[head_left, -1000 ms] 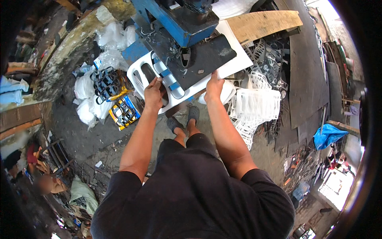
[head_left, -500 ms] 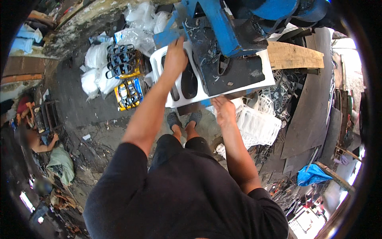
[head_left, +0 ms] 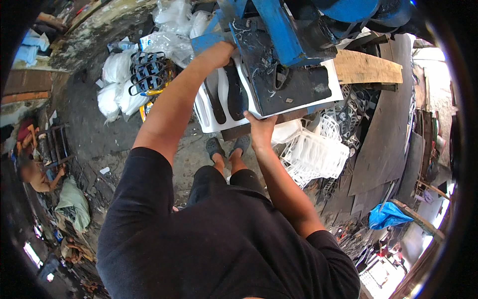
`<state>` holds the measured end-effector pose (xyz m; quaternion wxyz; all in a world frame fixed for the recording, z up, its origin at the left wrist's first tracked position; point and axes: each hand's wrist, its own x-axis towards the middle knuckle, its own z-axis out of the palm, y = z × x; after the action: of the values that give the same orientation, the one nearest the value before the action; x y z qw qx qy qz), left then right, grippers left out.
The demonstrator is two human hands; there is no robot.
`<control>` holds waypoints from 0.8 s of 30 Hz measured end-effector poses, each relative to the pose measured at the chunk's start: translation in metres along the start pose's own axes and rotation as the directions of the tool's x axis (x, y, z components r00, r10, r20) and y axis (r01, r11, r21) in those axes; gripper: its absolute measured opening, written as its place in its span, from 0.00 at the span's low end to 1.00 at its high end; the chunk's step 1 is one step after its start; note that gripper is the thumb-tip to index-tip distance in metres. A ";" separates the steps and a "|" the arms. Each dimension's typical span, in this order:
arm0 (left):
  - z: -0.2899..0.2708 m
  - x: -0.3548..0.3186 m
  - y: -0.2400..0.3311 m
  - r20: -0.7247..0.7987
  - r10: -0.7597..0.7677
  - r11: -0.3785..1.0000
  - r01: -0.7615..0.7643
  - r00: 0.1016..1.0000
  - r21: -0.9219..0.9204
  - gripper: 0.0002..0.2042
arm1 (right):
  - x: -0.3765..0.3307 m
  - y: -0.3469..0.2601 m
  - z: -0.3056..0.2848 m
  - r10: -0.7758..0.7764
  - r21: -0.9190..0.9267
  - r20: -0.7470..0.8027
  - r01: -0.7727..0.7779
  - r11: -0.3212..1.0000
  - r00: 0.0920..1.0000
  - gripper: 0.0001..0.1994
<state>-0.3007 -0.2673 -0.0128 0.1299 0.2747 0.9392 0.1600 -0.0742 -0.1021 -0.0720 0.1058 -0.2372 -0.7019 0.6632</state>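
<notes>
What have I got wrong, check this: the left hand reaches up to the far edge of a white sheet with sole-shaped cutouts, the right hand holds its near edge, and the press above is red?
Only the colour. The head view shows the press is blue, not red. The left hand does reach to the white sheet's far edge, and the right hand holds its near edge.

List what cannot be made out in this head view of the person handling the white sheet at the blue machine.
- Left hand: fingers hidden over the white sheet edge.
- Right hand: fingertips hidden under the dark plate.
- Blue machine: top cut off by frame edge.
</notes>
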 end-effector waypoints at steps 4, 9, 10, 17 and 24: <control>0.000 0.012 -0.023 -0.030 0.082 0.997 -0.082 0.996 -0.010 0.15 | 0.000 0.003 0.016 -0.135 -0.253 -0.138 0.097 0.963 0.981 0.41; -0.003 0.019 -0.024 0.013 0.089 0.995 -0.088 0.996 -0.047 0.15 | 0.002 0.006 0.021 -0.027 -0.365 -0.257 -0.071 0.928 0.966 0.45; 0.001 0.020 -0.028 0.004 0.093 0.994 -0.093 0.996 -0.055 0.16 | 0.002 0.007 0.022 -0.052 -0.379 -0.261 -0.053 0.924 0.964 0.45; 0.012 0.020 -0.032 0.016 0.108 0.991 -0.107 0.994 -0.083 0.24 | 0.006 0.010 0.005 -0.128 -0.260 -0.073 0.105 0.960 0.989 0.44; 0.005 0.014 -0.015 -0.013 -0.223 0.789 0.173 0.975 -0.589 0.17 | -0.016 -0.037 -0.047 -0.167 -0.464 0.048 0.170 0.870 0.985 0.33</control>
<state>-0.3170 -0.2701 -0.0250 0.1856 0.1147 0.8725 0.4372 -0.0455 -0.0688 -0.0282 0.1010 -0.1917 -0.8588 0.4642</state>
